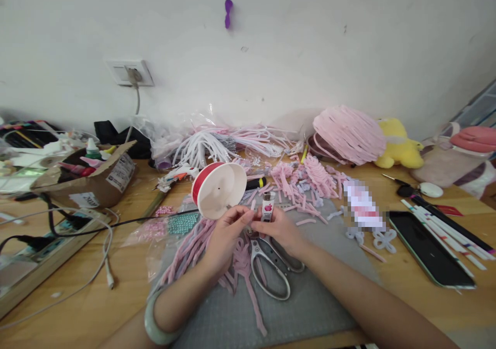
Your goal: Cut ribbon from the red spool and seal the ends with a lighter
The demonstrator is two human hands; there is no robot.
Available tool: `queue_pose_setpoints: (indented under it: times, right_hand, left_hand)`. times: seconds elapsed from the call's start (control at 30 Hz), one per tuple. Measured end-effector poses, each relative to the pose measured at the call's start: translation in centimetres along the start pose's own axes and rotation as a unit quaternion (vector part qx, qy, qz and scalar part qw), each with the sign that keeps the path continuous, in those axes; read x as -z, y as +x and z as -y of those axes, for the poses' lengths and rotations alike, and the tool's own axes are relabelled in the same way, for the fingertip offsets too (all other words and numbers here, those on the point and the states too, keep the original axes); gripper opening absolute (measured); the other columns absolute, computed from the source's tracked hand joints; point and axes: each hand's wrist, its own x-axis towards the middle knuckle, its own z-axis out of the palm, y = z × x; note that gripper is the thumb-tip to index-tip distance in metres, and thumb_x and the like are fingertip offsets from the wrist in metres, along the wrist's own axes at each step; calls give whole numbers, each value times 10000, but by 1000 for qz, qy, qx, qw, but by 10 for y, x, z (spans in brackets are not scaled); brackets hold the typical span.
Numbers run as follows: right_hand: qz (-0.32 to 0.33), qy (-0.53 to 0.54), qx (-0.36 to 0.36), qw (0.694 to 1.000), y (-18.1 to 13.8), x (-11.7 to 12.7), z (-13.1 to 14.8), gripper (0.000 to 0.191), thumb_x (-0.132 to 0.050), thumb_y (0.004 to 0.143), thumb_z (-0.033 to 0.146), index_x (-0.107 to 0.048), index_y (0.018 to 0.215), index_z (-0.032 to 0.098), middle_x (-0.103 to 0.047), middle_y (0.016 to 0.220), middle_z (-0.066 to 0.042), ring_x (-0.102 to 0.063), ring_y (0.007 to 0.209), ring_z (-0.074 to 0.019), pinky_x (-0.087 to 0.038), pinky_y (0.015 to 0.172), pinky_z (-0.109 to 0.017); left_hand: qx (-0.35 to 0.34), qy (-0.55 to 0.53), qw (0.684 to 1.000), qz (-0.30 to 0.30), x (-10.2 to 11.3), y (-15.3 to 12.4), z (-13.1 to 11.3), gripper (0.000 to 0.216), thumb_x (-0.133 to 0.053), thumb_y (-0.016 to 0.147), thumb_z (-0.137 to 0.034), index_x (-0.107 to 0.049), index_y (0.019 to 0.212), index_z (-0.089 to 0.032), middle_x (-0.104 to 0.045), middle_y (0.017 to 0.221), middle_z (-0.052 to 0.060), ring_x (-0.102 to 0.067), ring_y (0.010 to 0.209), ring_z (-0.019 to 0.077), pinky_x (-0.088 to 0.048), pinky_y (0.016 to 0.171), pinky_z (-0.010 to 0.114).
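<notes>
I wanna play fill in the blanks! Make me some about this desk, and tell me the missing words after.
1. The right hand holds a lighter with a pink ____ printed on it.
2. A pale bangle circles the person's ____ arm.
3. The plush toy by the wall is ____.
4. The band wound around the white spool is ____.

Missing words: apple; left; yellow; red.

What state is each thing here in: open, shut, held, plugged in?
Left hand: fingers drawn together, grip unclear
Right hand: fingers closed around the lighter
Lighter: upright, no flame visible
Scissors: lying down, blades hidden
Spool: tilted
Box: open, things inside
Wall plug: plugged in
White cable end: unplugged
</notes>
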Motion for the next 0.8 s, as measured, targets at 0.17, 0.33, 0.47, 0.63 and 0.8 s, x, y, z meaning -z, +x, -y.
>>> queue_pose_setpoints:
  times: [0.17, 0.33, 0.47, 0.63, 0.8]
  right_hand:
    - [-21, 35, 22, 999, -2, -5, 0, 230, -661, 630, 272, -464, 700, 176, -478, 603, 46, -415, 515, -79, -342, 504, -218]
    - [-62, 53, 34, 996, 2, 2, 4, 236, -662, 611, 262, -452, 679, 179, -487, 618, 40, -417, 521, -84, -353, 508, -226]
    - [-73, -4, 34, 997, 5, 16, 10, 229, -658, 602, 269, -460, 673, 180, -493, 608, 40, -422, 512, -89, -354, 519, -237]
    - [16, -144, 5, 989, 1, 25, 21, 167, -643, 609, 232, -510, 687, 171, -490, 608, 36, -437, 554, -102, -346, 547, -237]
    - [30, -198, 21, 979, -3, 26, 25, 152, -638, 623, 246, -518, 680, 173, -502, 622, 33, -446, 598, -116, -346, 583, -245]
  left_hand:
    - [13, -12, 1000, 18, -2, -1, 1, 227, -613, 693, -386, -562, 693, -165, -555, 663, -18, -492, 620, 109, -391, 606, 219]
    - [-24, 69, 997, -17, 3, 4, 3, 219, -563, 726, -388, -545, 752, -171, -508, 661, -27, -458, 601, 106, -370, 579, 218]
    - [-230, 297, 922, -95, 15, 3, -3, 182, -559, 742, -329, -552, 865, -195, -517, 750, 3, -478, 693, 138, -380, 654, 257]
    - [-409, 563, 718, 2, 22, -2, -16, 189, -567, 751, -286, -628, 927, -251, -584, 971, 62, -486, 920, 216, -304, 820, 360]
    - [-376, 614, 692, 48, 18, 0, -17, 137, -528, 777, -278, -652, 822, -245, -604, 1025, 53, -465, 954, 230, -259, 820, 386]
